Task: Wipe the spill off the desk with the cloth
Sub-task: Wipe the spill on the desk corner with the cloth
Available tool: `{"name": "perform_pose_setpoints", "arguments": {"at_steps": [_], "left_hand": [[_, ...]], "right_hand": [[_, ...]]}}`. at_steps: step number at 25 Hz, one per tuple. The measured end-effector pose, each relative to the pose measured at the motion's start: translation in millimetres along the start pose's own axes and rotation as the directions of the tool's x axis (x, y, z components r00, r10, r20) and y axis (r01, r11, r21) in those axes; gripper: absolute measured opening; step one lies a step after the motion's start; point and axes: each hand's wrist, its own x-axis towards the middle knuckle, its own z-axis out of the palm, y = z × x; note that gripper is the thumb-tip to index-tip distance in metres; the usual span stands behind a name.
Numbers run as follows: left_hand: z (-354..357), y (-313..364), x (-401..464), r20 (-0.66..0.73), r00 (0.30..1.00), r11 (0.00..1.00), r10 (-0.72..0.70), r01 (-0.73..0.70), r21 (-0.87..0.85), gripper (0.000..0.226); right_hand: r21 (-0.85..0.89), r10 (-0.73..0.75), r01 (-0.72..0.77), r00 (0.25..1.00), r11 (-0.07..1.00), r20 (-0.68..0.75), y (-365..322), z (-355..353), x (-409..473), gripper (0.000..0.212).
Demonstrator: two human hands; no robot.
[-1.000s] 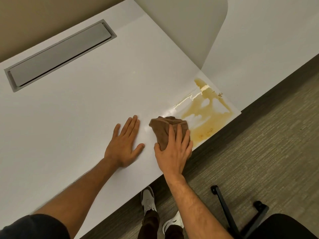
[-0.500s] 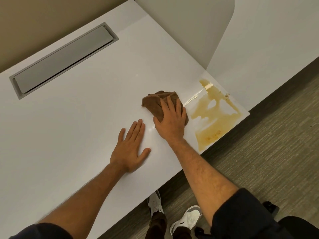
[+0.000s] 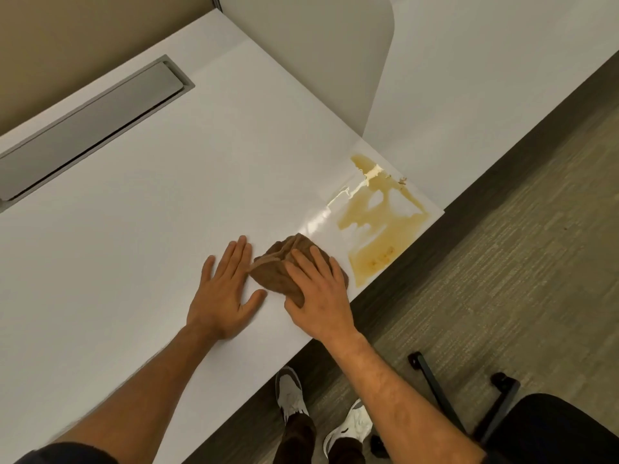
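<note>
A crumpled brown cloth (image 3: 279,266) lies on the white desk (image 3: 140,209) close to its front edge. My right hand (image 3: 318,293) presses down on the cloth with fingers spread over it. My left hand (image 3: 224,289) rests flat on the desk just left of the cloth, its fingertips almost touching it. A yellow-brown spill (image 3: 378,222) spreads over the desk's right front corner, to the right of the cloth and apart from it. A thin wet sheen runs from the spill toward the cloth.
A grey cable hatch (image 3: 87,128) is set into the desk at the back left. A white divider panel (image 3: 318,51) stands behind the spill. Beside the desk are carpet, my shoes (image 3: 291,393) and a black chair (image 3: 552,433) at lower right.
My right hand has pulled the cloth back toward the desk's front edge, next to my left hand. The spill looks unchanged. My left hand has stayed flat.
</note>
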Motion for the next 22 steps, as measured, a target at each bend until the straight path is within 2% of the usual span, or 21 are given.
{"name": "perform_pose_setpoints", "arguments": {"at_steps": [5,9,10,12,13,15,18,20,22], "left_hand": [[-0.1,0.4,-2.0,-0.001,1.0,1.0,0.007,-0.007,0.025,0.085],[-1.4,2.1,-1.0,-0.001,1.0,1.0,0.009,-0.009,0.028,0.085],[-1.6,2.3,-1.2,-0.003,1.0,0.999,0.009,-0.008,0.031,0.085],[-1.8,1.2,-1.4,0.001,1.0,0.999,0.008,-0.008,0.034,0.086],[-1.4,0.9,-1.5,0.002,1.0,0.999,0.009,-0.009,0.036,0.086],[-0.9,0.9,-1.1,0.002,1.0,0.999,0.003,-0.003,0.037,0.086],[-2.3,0.7,-1.1,0.02,1.0,0.999,-0.002,0.001,0.038,0.086],[-3.7,0.5,-1.4,0.028,1.0,0.999,-0.003,0.002,0.035,0.086],[-5.1,1.0,-1.1,0.031,1.0,0.999,-0.002,0.001,0.034,0.086]], "right_hand": [[-0.042,0.146,-0.148,0.988,0.988,-0.042,16.3,-11.1,-38.3,0.061],[-0.08,0.308,-0.312,0.949,0.947,-0.065,-1.0,-16.0,-41.3,0.064],[-0.004,0.355,-0.357,0.932,0.934,-0.076,-7.4,-17.5,-38.0,0.061],[0.331,0.473,-0.415,0.874,0.847,-0.115,-16.4,-28.0,-27.6,0.05],[0.485,0.517,-0.394,0.844,0.781,-0.146,-19.5,-36.9,-21.0,0.048],[0.598,0.544,-0.314,0.801,0.737,-0.25,-26.6,-57.7,0.5,0.047],[0.594,0.515,-0.236,0.778,0.769,-0.358,-26.7,-75.8,52.9,0.046],[0.531,0.481,-0.264,0.814,0.805,-0.324,-15.4,-77.1,84.9,0.046],[0.306,0.409,-0.336,0.886,0.891,-0.218,6.0,-65.1,102.0,0.048]]}}
